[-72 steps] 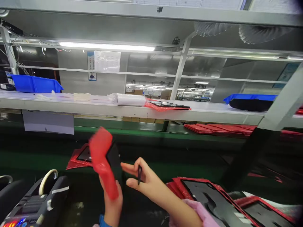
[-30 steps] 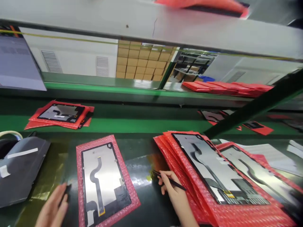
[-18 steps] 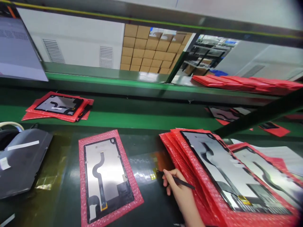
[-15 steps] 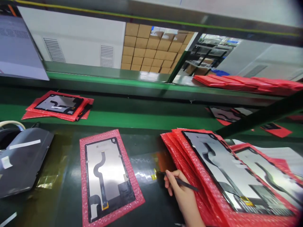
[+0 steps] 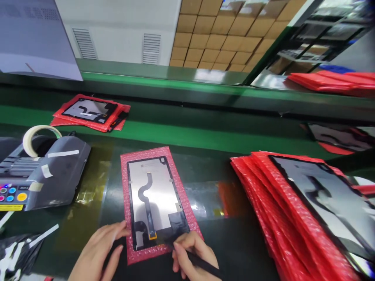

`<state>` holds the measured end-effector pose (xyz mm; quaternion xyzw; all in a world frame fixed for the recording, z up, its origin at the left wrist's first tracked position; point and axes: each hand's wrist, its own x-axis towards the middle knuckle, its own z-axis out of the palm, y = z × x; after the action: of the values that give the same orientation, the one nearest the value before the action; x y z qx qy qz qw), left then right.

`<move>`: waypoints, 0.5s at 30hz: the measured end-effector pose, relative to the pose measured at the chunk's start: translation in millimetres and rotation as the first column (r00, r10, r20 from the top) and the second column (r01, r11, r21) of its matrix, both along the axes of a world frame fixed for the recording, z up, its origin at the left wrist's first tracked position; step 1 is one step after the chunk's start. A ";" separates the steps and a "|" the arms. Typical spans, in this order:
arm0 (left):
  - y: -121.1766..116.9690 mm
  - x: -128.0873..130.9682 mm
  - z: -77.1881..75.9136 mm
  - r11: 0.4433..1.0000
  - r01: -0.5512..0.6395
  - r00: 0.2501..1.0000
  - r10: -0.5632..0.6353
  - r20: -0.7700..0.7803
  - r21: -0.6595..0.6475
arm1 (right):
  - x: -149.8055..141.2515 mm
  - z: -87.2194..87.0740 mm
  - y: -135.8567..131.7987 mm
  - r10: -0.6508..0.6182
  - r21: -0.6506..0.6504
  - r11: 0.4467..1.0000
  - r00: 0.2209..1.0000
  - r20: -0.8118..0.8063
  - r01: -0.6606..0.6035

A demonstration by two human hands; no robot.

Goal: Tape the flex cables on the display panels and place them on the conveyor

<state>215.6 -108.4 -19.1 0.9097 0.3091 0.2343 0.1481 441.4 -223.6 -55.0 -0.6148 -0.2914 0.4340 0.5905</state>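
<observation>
A tablet-sized display panel point(image 5: 158, 207) lies back side up on a pink bubble-wrap sheet point(image 5: 191, 205). A dark curved flex cable runs down its silvery back to a gold-edged end point(image 5: 152, 235). My right hand point(image 5: 195, 255) is closed round slim black tweezers point(image 5: 202, 264), whose tip is over the panel's lower edge; what is at the tip is too blurred to make out. With fingers stretched and thumb apart, my left hand point(image 5: 101, 249) rests its fingertips at the left edge of the bubble wrap.
On the right is a stack of red bubble-wrap bags point(image 5: 252, 191) with a panel point(image 5: 322, 195) on top. More panels on red wrap point(image 5: 88, 113) lie at the back left. A grey machine point(image 5: 63, 171) with a tape roll point(image 5: 29, 142) stands left.
My right hand has carried the tweezers from beside the red stack to the panel's lower right edge. My left hand has come into view at the wrap. The view has shifted.
</observation>
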 end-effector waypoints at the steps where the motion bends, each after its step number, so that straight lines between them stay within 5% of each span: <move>1: -2.5 5.5 -1.9 1.000 -0.001 1.000 0.001 0.004 0.018 | 2.4 -4.0 1.4 0.042 0.003 0.999 0.999 0.024 -0.042; 9: -24.9 27.4 -23.6 1.000 0.024 0.999 -0.023 -0.035 0.012 | 0.6 -14.0 4.5 0.058 0.048 0.997 0.982 0.178 -0.067; 15: -27.6 35.2 -31.8 0.984 0.177 0.979 -0.179 0.099 0.033 | -7.4 -6.9 7.8 0.037 0.064 0.996 0.973 0.228 -0.053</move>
<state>250.9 -136.0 -51.0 0.9225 0.2155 0.2697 0.1728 434.1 -215.8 -61.9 -0.6324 -0.3860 0.3639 0.5645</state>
